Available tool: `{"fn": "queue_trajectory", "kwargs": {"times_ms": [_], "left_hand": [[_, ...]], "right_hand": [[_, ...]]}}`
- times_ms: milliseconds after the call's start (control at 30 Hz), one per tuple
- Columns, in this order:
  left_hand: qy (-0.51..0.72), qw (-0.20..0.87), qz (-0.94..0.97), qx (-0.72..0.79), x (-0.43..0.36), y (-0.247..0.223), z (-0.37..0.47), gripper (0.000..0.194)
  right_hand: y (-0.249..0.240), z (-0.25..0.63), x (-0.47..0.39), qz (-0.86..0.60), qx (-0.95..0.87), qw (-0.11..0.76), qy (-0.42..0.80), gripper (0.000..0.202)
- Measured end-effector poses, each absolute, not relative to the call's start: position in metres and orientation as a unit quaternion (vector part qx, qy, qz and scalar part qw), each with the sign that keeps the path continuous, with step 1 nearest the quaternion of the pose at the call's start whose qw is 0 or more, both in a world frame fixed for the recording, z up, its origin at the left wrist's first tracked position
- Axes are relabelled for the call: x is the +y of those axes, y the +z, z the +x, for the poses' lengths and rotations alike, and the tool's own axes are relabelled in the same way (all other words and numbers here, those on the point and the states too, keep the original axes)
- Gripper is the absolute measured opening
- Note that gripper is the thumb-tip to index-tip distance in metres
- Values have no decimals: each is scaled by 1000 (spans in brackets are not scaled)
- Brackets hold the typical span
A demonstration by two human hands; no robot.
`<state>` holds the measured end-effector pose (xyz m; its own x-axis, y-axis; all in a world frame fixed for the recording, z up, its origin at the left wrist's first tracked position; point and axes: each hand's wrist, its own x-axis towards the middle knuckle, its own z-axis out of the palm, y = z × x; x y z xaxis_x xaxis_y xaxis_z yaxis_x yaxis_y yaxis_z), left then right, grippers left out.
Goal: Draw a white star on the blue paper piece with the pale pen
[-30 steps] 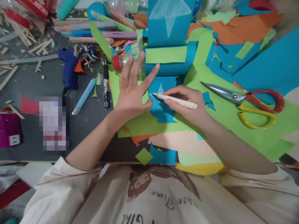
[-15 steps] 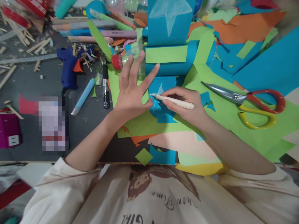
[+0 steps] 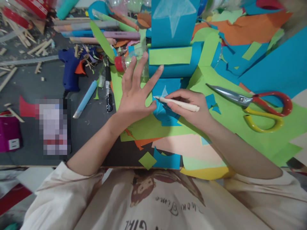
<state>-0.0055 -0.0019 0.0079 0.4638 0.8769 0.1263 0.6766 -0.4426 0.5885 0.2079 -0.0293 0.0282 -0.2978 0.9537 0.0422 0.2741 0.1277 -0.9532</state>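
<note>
My right hand (image 3: 189,103) is closed around a white marker (image 3: 183,104), whose tip rests on a small blue paper piece (image 3: 170,119). A pale star outline (image 3: 164,93) is drawn on that piece, partly covered by my fingers. To the left, my left hand (image 3: 136,89) lies with fingers spread, its thumb by the blue piece's edge and its fingertips near a clear bottle with a red cap (image 3: 120,64). Just above is a blue paper roll (image 3: 172,71) with a green strip (image 3: 170,56) on it. Behind stands blue paper bearing a larger white star (image 3: 174,16).
Scissors with red and yellow handles (image 3: 247,100) lie at the right on green paper (image 3: 230,124). On the left are a blue glue gun (image 3: 69,70), a black pen (image 3: 108,89), a light blue marker (image 3: 85,99) and a pixelated object (image 3: 54,127). Several markers (image 3: 96,33) lie farther back.
</note>
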Motion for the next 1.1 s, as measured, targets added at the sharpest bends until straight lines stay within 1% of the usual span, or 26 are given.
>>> {"fn": "queue_trajectory", "kwargs": {"times_ms": [167, 600, 967, 1100], "left_hand": [[203, 236, 821, 479, -1, 8, -5, 76], [202, 206, 835, 469, -2, 8, -7, 74], [210, 214, 836, 460, -2, 7, -7, 75], [210, 206, 835, 465, -2, 8, -7, 74]], "right_hand": [[29, 209, -29, -476, -660, 353, 461, 13], [29, 209, -29, -475, -655, 362, 463, 12], [30, 211, -29, -488, -664, 332, 460, 19], [30, 210, -29, -485, -661, 339, 461, 17]]}}
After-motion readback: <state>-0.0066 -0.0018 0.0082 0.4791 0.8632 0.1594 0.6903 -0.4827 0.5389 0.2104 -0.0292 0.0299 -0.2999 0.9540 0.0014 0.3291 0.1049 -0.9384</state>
